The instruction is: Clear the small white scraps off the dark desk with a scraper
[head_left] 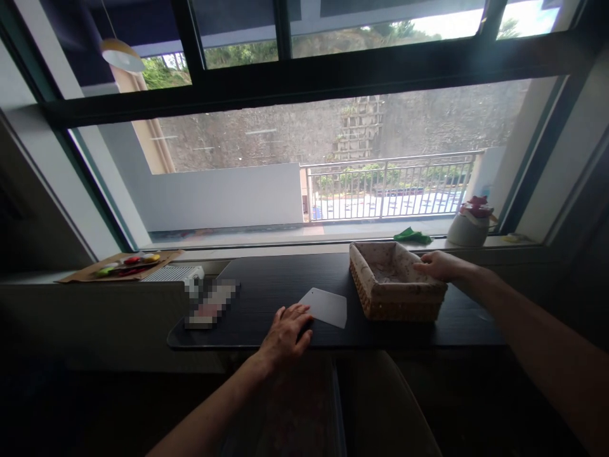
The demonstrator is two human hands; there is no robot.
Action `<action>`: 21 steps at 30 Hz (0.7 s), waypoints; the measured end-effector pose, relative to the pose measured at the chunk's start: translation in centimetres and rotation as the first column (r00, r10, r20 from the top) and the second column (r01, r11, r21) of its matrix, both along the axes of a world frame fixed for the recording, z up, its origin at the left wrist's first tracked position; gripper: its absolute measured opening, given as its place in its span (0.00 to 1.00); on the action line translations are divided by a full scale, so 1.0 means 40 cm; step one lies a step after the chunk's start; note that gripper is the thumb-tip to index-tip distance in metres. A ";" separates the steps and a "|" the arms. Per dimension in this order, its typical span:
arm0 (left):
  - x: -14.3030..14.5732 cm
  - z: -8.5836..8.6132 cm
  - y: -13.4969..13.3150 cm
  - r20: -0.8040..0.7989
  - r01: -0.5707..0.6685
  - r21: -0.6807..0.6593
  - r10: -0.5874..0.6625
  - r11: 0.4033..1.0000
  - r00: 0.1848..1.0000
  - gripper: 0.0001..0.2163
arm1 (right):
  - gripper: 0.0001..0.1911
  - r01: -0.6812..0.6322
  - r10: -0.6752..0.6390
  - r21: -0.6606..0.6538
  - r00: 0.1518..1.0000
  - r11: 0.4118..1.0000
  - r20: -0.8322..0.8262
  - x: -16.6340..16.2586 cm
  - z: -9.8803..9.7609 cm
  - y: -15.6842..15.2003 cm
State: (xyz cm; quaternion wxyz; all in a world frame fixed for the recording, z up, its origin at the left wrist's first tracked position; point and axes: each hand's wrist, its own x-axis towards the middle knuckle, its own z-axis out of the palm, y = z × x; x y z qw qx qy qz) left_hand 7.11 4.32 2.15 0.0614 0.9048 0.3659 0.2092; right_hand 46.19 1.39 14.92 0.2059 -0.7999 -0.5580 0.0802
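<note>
My left hand (288, 329) lies palm down near the front of the dark table (276, 273), fingers stretched out. Its fingertips reach the left edge of a thin pale grey-white card (327, 307) with a small hole near its upper corner. Over to the right, my right hand (436, 264) grips the right rim of a wicker basket (402, 310), thumb on the inside of the lining and the other fingers largely hidden. Patterned pale cloth lines the basket, which stands upright on the table. Nothing can be made out in the part of its inside that shows.
A blurred-out flat object (213, 306) lies at the table's left end. Beyond it, colourful items rest on a brown board (85, 271) on the sill. A green cloth (413, 236) and a whitish jug with a red top (471, 223) stand by the window at right.
</note>
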 end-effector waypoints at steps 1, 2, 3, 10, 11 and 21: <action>0.002 0.004 -0.001 -0.024 0.001 -0.011 -0.001 1.000 1.000 0.18 | 0.10 0.031 -0.030 -0.005 0.998 1.000 0.062 -0.016 0.013 -0.008; 0.004 0.008 -0.001 -0.047 -0.002 -0.022 0.001 1.000 0.999 0.20 | 0.12 0.045 -0.046 0.009 0.992 0.999 0.117 -0.036 0.026 -0.023; 0.005 0.014 0.000 -0.069 -0.009 -0.030 0.007 1.000 0.998 0.21 | 0.17 0.050 -0.055 0.030 0.985 0.998 0.165 -0.058 0.038 -0.041; -0.054 0.063 0.054 -0.188 -0.200 -0.030 0.191 0.979 0.963 0.18 | 0.21 -0.098 0.034 0.205 0.954 0.974 0.298 -0.270 0.018 -0.205; -0.073 0.066 0.066 -0.195 -0.242 -0.026 0.233 0.970 0.953 0.18 | 0.19 -0.185 0.135 0.185 0.958 0.965 0.255 -0.302 -0.005 -0.221; -0.161 0.023 0.114 -0.147 -0.368 0.083 0.376 0.926 0.915 0.15 | 0.13 -0.511 0.349 -0.271 0.808 0.816 -0.474 -0.529 -0.299 -0.219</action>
